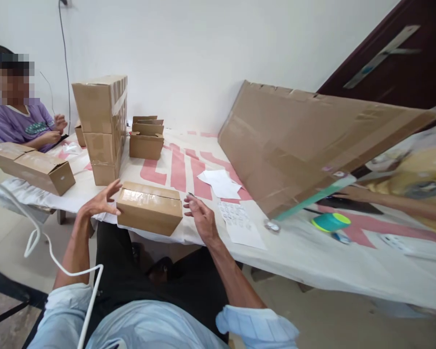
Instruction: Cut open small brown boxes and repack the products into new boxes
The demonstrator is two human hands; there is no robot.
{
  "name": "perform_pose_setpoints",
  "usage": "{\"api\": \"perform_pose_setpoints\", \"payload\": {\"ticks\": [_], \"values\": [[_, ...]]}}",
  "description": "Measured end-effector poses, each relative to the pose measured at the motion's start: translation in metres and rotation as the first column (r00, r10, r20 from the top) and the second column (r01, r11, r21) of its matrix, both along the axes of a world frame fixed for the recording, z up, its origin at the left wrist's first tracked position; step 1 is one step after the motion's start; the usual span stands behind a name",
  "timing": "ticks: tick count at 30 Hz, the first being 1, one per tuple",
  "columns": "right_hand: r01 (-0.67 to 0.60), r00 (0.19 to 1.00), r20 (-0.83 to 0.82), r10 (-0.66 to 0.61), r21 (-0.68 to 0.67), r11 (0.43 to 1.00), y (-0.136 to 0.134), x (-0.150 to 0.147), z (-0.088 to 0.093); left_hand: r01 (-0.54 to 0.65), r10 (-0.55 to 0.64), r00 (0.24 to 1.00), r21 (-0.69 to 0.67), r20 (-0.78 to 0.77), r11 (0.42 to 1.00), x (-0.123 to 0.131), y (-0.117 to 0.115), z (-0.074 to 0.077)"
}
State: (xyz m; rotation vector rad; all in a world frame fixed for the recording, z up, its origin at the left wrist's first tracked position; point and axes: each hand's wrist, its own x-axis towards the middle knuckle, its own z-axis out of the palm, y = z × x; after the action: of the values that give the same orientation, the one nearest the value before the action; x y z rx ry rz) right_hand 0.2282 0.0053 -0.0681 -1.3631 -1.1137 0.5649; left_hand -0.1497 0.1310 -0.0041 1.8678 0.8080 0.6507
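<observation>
A closed cardboard box point(148, 208) with shiny clear tape on its top lies in front of me at the table's near edge. My left hand point(101, 201) is at its left end, fingers spread and thumb close to the corner; whether it touches cannot be told. Just off the right end is my right hand point(200, 213), its fingers partly curled. A small dark tip shows at those fingers, too small to name.
Taped boxes stand in a tall stack point(100, 116), with an open-flapped box point(146, 143) behind. Another long box point(36, 165) lies left, near a seated person. Paper sheets point(240, 223), a large cardboard panel point(305, 140), a tape roll point(272, 226) and a teal-yellow container point(330, 222) are right.
</observation>
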Motion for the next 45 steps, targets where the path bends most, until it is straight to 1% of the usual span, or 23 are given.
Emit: {"api": "perform_pose_setpoints", "payload": {"ticks": [2,3,5,7,9,11,13,14,15,17,19,21,22,24,26,29,33,35,37,41,42,43,45], "values": [[-0.063,0.998,0.014,0.063,-0.008,0.998,-0.004,-0.013,0.011,0.028,-0.025,0.998,-0.049,0.053,0.998,0.010,-0.011,-0.022],[-0.073,0.997,0.033,0.074,-0.013,0.997,-0.005,-0.016,0.015,0.034,-0.029,0.996,-0.054,0.086,0.998,0.017,-0.017,-0.030],[-0.059,0.996,0.066,0.061,-0.035,0.998,-0.006,-0.016,0.018,0.002,0.002,0.990,-0.027,0.138,1.000,0.030,-0.029,-0.040],[-0.014,0.996,0.086,0.019,-0.059,0.998,-0.004,-0.008,0.017,-0.093,0.085,0.985,0.050,0.152,0.994,0.042,-0.041,-0.044],[0.024,0.995,0.103,-0.016,-0.078,0.997,-0.002,0.007,0.013,-0.185,0.162,0.976,0.156,0.148,0.970,0.052,-0.051,-0.043],[0.045,0.992,0.125,-0.034,-0.091,0.995,0.002,0.026,0.010,-0.237,0.204,0.967,0.246,0.154,0.940,0.061,-0.062,-0.039],[0.079,0.977,0.208,-0.056,-0.108,0.991,0.006,0.046,0.006,-0.268,0.229,0.960,0.303,0.159,0.915,0.071,-0.071,-0.033],[0.113,0.955,0.289,-0.072,-0.129,0.985,0.008,0.056,0.004,-0.282,0.243,0.957,0.322,0.157,0.904,0.075,-0.076,-0.030],[0.158,0.916,0.393,-0.083,-0.162,0.974,0.009,0.064,0.001,-0.297,0.259,0.953,0.337,0.155,0.893,0.079,-0.080,-0.027],[0.266,0.787,0.614,-0.057,-0.254,0.930,0.010,0.076,-0.005,-0.324,0.289,0.946,0.361,0.148,0.875,0.086,-0.088,-0.023],[0.358,0.654,0.755,0.037,-0.353,0.864,0.009,0.081,-0.012,-0.337,0.307,0.942,0.384,0.140,0.860,0.090,-0.094,-0.019],[0.413,0.569,0.811,0.133,-0.422,0.807,0.007,0.080,-0.020,-0.336,0.311,0.942,0.408,0.129,0.849,0.093,-0.098,-0.017],[0.432,0.544,0.823,0.164,-0.443,0.786,0.006,0.078,-0.023,-0.333,0.309,0.943,0.416,0.125,0.846,0.093,-0.099,-0.017],[0.459,0.520,0.834,0.183,-0.453,0.764,0.004,0.075,-0.027,-0.326,0.304,0.945,0.417,0.121,0.849,0.092,-0.100,-0.016],[0.473,0.516,0.840,0.168,-0.443,0.761,0.004,0.075,-0.029,-0.316,0.291,0.949,0.399,0.123,0.861,0.088,-0.099,-0.016],[0.461,0.525,0.838,0.149,-0.427,0.778,0.004,0.079,-0.031,-0.298,0.263,0.954,0.341,0.147,0.891,0.077,-0.095,-0.021],[0.454,0.556,0.820,0.137,-0.438,0.776,0.004,0.085,-0.032,-0.294,0.252,0.944,0.195,0.215,0.936,0.065,-0.089,-0.034],[0.455,0.583,0.802,0.130,-0.456,0.765,0.004,0.085,-0.032,-0.305,0.266,0.931,0.134,0.251,0.943,0.063,-0.087,-0.040],[0.452,0.606,0.785,0.125,-0.470,0.758,0.003,0.083,-0.031,-0.320,0.283,0.920,0.105,0.272,0.941,0.063,-0.087,-0.043],[0.449,0.616,0.782,0.099,-0.451,0.771,0.001,0.083,-0.029,-0.327,0.291,0.920,0.107,0.262,0.939,0.063,-0.087,-0.041],[0.447,0.632,0.773,0.060,-0.427,0.786,0.001,0.084,-0.028,-0.322,0.286,0.924,0.113,0.254,0.940,0.062,-0.087,-0.039],[0.440,0.675,0.738,-0.008,-0.394,0.807,0.001,0.086,-0.026,-0.313,0.278,0.929,0.119,0.244,0.942,0.062,-0.087,-0.037],[0.425,0.789,0.592,-0.168,-0.327,0.844,0.002,0.090,-0.019,-0.294,0.262,0.940,0.129,0.219,0.947,0.060,-0.086,-0.033]]}}
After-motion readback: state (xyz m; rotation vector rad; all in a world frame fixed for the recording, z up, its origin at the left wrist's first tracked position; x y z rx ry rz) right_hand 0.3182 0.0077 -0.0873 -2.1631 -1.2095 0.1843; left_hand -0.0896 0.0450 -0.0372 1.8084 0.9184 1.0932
